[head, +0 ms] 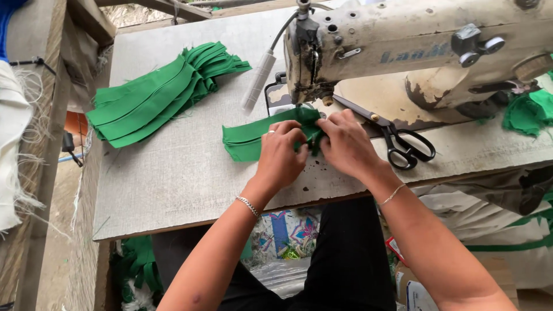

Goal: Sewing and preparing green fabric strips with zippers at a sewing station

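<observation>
Fabric strip [247, 140]: on our table [173, 184], under our hands.
Stack of strips [161, 95]: at ten o'clock.
Scissors [397, 141]: at three o'clock.
Sewing machine [403, 52]: at one o'clock.

Both hands close together, fingers curled

Left hand [280, 154] and right hand [347, 144] meet knuckles up, forearms angling inward, a bracelet on each wrist

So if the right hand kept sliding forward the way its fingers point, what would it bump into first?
The right hand points up and left, over the green cloth it already pinches. Going on, it would probably meet the sewing machine at the needle end first, though depth is hard to judge.
</observation>
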